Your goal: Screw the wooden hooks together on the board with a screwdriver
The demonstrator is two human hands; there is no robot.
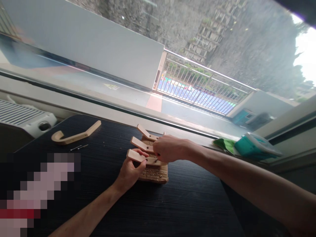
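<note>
Three pale wooden hooks lie in a row across a brown block (pixel 154 176) that is peppered with small holes. My left hand (pixel 132 169) is closed on the raised flat end of the nearest hook (pixel 135 156), thumb at its front and fingers behind. Above that hook's other part, my right hand (pixel 166 148) is closed in a pinch on a thin dark shaft that looks like a screw (pixel 156 160); its upper end is hidden by my fingers. The middle hook (pixel 140 143) and the far hook (pixel 143 130) sit just behind, their right ends covered by my right hand.
A loose curved wooden hook (pixel 74 138) rests at the left of the black table (pixel 190 204), with two thin silver screws (pixel 79 147) near it. A white heater (pixel 27 117) stands left. A teal container (pixel 254 146) and green cloth (pixel 223 144) are on the sill at right.
</note>
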